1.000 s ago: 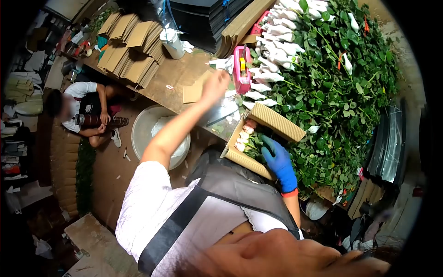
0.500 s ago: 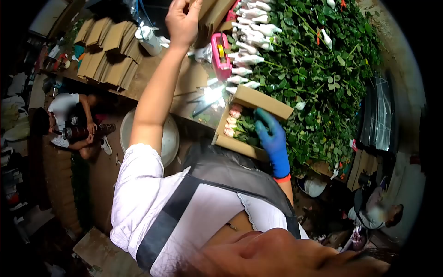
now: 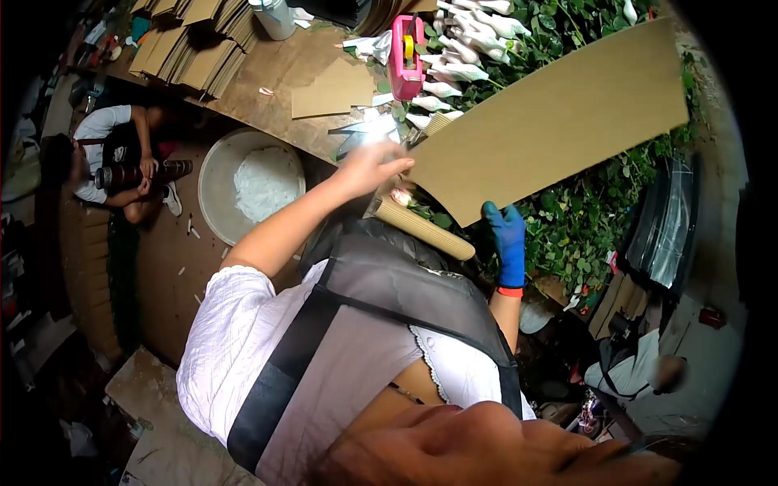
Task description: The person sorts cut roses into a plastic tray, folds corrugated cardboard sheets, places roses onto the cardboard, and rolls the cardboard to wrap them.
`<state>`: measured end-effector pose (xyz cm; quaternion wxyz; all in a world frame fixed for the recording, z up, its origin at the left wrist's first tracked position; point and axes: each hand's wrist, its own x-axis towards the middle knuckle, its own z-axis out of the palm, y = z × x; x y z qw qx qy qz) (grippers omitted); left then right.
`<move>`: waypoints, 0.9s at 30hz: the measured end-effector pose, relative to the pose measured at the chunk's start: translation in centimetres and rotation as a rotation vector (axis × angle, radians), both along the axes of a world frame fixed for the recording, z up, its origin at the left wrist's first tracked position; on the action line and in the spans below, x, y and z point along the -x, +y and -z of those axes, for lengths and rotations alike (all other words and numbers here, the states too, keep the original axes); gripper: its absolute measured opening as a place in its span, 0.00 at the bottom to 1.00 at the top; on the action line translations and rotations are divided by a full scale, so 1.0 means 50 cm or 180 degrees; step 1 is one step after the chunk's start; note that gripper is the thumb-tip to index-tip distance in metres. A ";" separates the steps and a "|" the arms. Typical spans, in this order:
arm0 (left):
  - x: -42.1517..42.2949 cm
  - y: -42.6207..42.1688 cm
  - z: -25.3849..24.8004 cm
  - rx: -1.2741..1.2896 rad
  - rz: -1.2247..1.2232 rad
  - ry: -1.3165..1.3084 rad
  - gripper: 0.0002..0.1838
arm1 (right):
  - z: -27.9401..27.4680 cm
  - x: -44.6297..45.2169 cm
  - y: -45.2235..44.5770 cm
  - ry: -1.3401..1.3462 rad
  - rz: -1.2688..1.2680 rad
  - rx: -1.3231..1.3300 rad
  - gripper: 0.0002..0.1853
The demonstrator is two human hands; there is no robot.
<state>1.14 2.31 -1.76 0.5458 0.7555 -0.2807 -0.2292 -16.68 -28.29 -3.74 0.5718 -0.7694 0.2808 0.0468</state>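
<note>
A large flat brown cardboard sheet (image 3: 559, 113) slants over the greenery in front of me. Its left end is at my bare left hand (image 3: 374, 168), whose slightly blurred fingers are bent against the edge. My right hand (image 3: 509, 235), in a blue glove with an orange cuff, grips the sheet's lower edge. Under the sheet lies an open corrugated cardboard wrap (image 3: 425, 230), its near side curled up. A pale pink rose head (image 3: 401, 197) and some leaves show inside it; the sheet covers the rest.
A pink tape dispenser (image 3: 406, 61) stands beside white-netted flower heads (image 3: 458, 71). Cardboard stacks (image 3: 198, 57), a white bottle (image 3: 274, 18) and loose cardboard pieces (image 3: 336, 87) lie on the table. A tub (image 3: 212, 182) stands below. Two people are nearby.
My left hand has come down from the top toward me, and a cardboard sheet is now over the wrap. My gloved hand has left the roses and holds the sheet's edge.
</note>
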 end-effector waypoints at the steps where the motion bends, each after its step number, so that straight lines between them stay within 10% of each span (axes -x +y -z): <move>1: 0.015 -0.007 0.052 -0.0156 -0.0019 0.0245 0.14 | 0.010 0.007 0.002 -0.0028 -0.0119 0.0094 0.15; 4: 0.024 -0.012 0.155 -0.0695 0.0118 0.0517 0.18 | -0.058 -0.005 0.010 0.2042 -0.1569 0.2152 0.16; 9: -0.019 0.005 0.262 -0.0946 0.0829 0.0416 0.21 | -0.085 -0.071 0.090 0.0303 -0.1836 0.1183 0.15; 13: -0.032 -0.029 0.079 -0.2662 0.1588 -0.1184 0.18 | 0.025 -0.097 0.113 -0.0093 -0.2939 0.1948 0.14; 17: -0.011 -0.071 0.093 -0.0596 0.1953 -0.2869 0.16 | 0.040 -0.102 0.125 0.0125 -0.3316 0.2461 0.15; 19: -0.017 -0.109 0.137 0.0022 0.2000 -0.3996 0.31 | 0.047 -0.103 0.126 0.0155 -0.3386 0.2586 0.15; 22: 0.002 -0.100 0.182 -0.0529 0.1926 -0.2679 0.41 | 0.053 -0.097 0.118 0.0077 -0.3332 0.2445 0.15; 27: 0.005 -0.100 0.174 -0.0641 0.1971 -0.2722 0.48 | -0.075 -0.127 0.138 -0.0852 -0.3187 0.2654 0.18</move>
